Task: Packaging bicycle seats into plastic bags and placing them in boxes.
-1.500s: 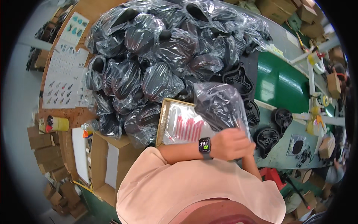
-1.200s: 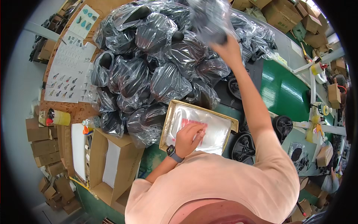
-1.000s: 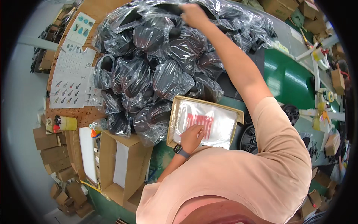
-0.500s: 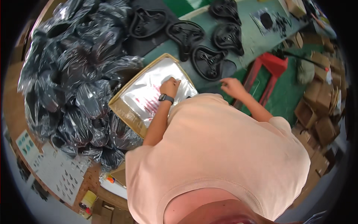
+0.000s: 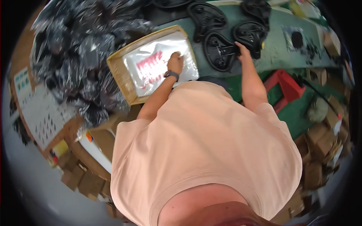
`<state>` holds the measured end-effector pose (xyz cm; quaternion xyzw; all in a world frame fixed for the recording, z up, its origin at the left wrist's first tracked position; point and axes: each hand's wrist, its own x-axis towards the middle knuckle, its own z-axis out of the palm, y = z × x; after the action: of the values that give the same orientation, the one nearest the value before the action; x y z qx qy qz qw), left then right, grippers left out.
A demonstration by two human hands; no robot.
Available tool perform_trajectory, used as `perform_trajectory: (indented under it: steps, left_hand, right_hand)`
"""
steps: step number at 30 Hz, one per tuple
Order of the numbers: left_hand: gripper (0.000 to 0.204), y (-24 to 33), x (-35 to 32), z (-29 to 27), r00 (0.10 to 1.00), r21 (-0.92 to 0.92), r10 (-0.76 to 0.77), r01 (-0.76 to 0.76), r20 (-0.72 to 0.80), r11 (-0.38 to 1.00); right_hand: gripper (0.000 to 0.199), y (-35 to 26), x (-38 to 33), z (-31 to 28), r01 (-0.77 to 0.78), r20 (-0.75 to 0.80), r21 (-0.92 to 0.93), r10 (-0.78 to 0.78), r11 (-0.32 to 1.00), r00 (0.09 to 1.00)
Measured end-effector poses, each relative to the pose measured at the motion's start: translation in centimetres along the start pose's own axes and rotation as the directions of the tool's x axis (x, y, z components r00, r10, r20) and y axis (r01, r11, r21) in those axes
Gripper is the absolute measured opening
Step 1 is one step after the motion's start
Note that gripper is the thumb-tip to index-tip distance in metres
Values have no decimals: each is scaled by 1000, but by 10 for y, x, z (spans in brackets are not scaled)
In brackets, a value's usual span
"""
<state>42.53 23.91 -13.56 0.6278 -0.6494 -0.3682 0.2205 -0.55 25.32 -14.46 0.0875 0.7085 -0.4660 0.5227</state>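
An open cardboard box lined with shiny silver film bearing red marks stands before me. My left hand, with a dark watch at its wrist, is over the film with its fingers curled; what they hold, if anything, is too small to tell. On the green table, my right hand grips the narrow nose of a black bicycle saddle that lies underside up. Other upturned saddles lie close by, one just behind my right fingers and one farther left.
Saddles in clear plastic bags are heaped left of the box. A red pallet jack stands at the right on the green floor. A bag of small black parts lies on the table's right. Cardboard boxes are stacked beyond.
My right hand has reached forward from the table's near edge and taken hold of a saddle's nose. My left hand stays over the box, fingers still curled. The whole view has shifted.
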Motion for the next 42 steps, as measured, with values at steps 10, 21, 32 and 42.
perform_trajectory:
  steps: [10, 21, 32, 42]
  left_hand:
    - [25, -4, -10, 5, 992, 179, -105, 90, 77, 980]
    - [31, -25, -18, -37, 836, -746, -479, 494, 267, 446]
    - [20, 28, -108, -150, 999, -185, 33, -37, -24, 982]
    - [22, -29, -189, -256, 887, -881, -452, -133, 99, -454]
  right_hand:
    - [62, 16, -216, 21, 685, 547, -729, -601, 1, 583]
    - [86, 85, -233, -26, 444, 506, -656, -80, 610, 859]
    - [61, 70, -342, 95, -50, 865, -168, 171, 985, 472]
    - [59, 92, -342, 156, -553, 857, -119, 367, 824, 361]
